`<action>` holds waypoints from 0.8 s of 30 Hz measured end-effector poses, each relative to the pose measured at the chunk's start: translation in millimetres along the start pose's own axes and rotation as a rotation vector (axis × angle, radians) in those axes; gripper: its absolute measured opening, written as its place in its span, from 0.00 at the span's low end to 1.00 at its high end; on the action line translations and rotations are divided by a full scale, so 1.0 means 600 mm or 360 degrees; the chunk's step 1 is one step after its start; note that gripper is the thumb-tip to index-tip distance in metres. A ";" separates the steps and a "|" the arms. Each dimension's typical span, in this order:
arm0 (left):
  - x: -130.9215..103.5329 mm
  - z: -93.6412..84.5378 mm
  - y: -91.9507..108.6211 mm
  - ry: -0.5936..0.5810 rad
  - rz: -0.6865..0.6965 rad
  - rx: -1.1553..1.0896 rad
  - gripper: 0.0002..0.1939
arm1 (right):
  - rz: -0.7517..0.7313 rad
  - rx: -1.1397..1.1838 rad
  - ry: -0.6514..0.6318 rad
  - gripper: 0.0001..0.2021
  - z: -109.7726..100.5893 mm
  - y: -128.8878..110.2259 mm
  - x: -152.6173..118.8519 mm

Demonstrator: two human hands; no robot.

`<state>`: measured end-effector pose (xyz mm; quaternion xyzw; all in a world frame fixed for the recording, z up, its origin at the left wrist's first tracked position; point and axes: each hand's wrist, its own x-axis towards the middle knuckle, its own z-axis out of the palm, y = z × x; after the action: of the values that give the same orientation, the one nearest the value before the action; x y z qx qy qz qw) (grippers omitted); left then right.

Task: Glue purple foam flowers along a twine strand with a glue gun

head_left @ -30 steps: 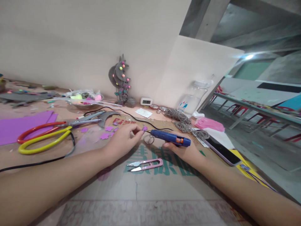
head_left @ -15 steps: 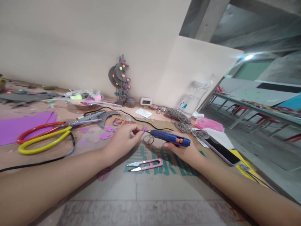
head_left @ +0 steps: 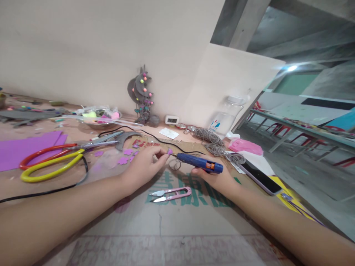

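Basically nothing's changed this past second, so the work's sitting steady: mid-frame, my left hand (head_left: 146,164) pinches a small purple foam-looking piece (head_left: 169,151), my right hand (head_left: 215,180) grips the blue plastic glue gun (head_left: 195,161), nozzle right by it. Can't tell if they touch.

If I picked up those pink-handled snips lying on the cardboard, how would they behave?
The snips would probably flex shut when squeezed, since their blades stand apart on one U-shaped handle. They look slim, so are likely light. Lying flat on the cardboard, they'd probably slide rather than roll if nudged.
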<state>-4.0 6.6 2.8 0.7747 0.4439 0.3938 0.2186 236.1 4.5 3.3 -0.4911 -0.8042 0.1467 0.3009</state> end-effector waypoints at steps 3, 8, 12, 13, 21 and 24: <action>0.000 -0.001 0.001 0.0006 -0.0024 -0.0033 0.12 | -0.0020 0.0004 0.0008 0.12 0.000 -0.002 0.000; 0.003 0.003 -0.011 0.0031 -0.0157 -0.0168 0.12 | 0.0019 0.0141 0.0015 0.11 -0.003 -0.011 0.000; 0.007 0.007 -0.023 0.0066 -0.0245 -0.0209 0.13 | -0.0041 0.0373 0.0083 0.12 -0.015 -0.030 -0.001; 0.007 0.007 -0.024 0.0066 -0.0246 -0.0221 0.13 | -0.0045 0.0420 0.0087 0.13 -0.019 -0.036 0.000; 0.004 0.004 -0.008 0.0034 -0.0190 -0.0214 0.13 | 0.0226 0.0385 0.0204 0.17 -0.048 -0.038 0.090; 0.003 0.005 -0.008 0.0010 -0.0179 -0.0222 0.13 | 0.0312 0.0061 0.0168 0.18 -0.038 -0.008 0.151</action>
<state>-3.5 10.7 -1.5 0.7302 0.4589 0.4131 0.2924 216.8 80.2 54.3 -0.5685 -0.7325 0.1648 0.3364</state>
